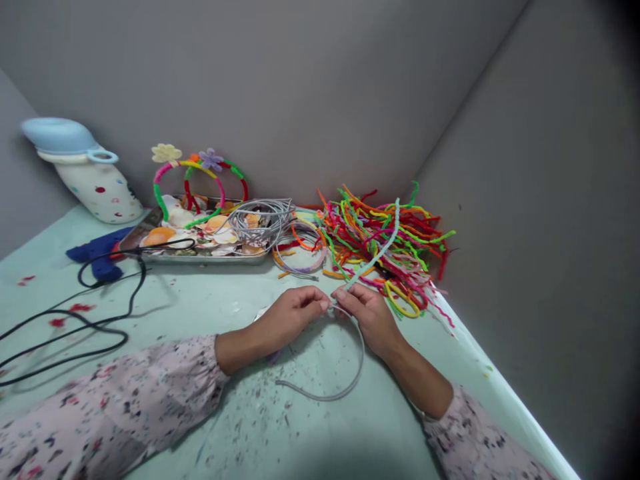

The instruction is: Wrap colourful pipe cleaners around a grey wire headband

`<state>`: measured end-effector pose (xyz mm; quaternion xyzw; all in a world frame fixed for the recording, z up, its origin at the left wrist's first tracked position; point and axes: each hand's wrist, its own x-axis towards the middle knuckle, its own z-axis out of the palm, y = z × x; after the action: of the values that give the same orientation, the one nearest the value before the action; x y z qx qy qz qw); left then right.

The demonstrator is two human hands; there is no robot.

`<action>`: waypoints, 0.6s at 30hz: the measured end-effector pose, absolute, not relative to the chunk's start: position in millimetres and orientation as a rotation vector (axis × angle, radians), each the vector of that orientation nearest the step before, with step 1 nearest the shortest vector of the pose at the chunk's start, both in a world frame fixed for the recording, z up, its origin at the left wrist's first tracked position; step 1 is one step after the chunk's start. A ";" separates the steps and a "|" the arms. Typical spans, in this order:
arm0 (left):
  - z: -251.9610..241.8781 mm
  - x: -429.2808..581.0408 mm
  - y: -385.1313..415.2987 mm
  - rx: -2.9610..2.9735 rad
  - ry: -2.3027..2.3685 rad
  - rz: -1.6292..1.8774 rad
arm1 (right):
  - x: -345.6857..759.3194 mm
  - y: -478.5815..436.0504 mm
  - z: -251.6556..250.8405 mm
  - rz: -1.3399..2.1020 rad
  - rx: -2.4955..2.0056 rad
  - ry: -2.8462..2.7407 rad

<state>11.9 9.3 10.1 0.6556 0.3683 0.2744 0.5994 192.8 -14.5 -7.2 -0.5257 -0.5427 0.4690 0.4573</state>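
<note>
Two bare hands in flowered sleeves meet fingertip to fingertip over a pale green table (pixel 190 300). The left hand (pixel 303 310) comes in from the left, its thumb and finger pinched narrow at the upper end of a thin grey band (pixel 327 399). The right hand (pixel 370 317) pinches the lower end of a fuzzy, pale blue-green stem (pixel 385 248); its grip is also narrow. The stem's long axis runs from the right thumb away from the person and to the right, bending upright near its tip, in front of a bright pile (pixel 345 227) of other fuzzy stems. The band goes the opposite way: from the fingertips it bows out beside the right hand, curves down toward the person, and sweeps back left to a free end below the left hand. So stem and band come together at the fingertips, between the hands, with the right hand nearer the stem's length. Fingers hide that join, so whether the stem is wrapped around the band or only lies beside it, I cannot tell. Beyond the left hand sits a metal tray (pixel 220 261) of shells
</note>
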 end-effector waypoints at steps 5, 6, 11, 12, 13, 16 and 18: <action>10.3 12.9 9.8 1.509 0.853 0.610 | 192.2 -13.7 -7.4 1.159 -1.295 -1.341; 10.5 13.1 9.7 1.503 0.857 0.604 | 192.0 -13.7 -7.3 1.159 -1.294 -1.343; 10.3 13.9 9.2 1.467 0.862 0.599 | 191.0 -14.0 -5.8 1.150 -1.284 -1.365; 9.6 14.0 9.5 1.460 0.859 0.600 | 190.8 -14.0 -5.5 1.151 -1.276 -1.368; 8.7 14.0 9.9 1.455 0.854 0.600 | 190.7 -14.0 -5.3 1.153 -1.267 -1.372; 4.7 13.6 11.9 1.443 0.842 0.589 | 190.7 -13.7 -5.3 1.163 -1.234 -1.375; 1.9 13.2 13.5 1.433 0.830 0.580 | 190.7 -13.6 -5.7 1.172 -1.220 -1.367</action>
<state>13.2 13.5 1.9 0.6281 0.3637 0.2543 0.6392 190.7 -13.6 -5.7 -0.4965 -0.5564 0.4772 0.4650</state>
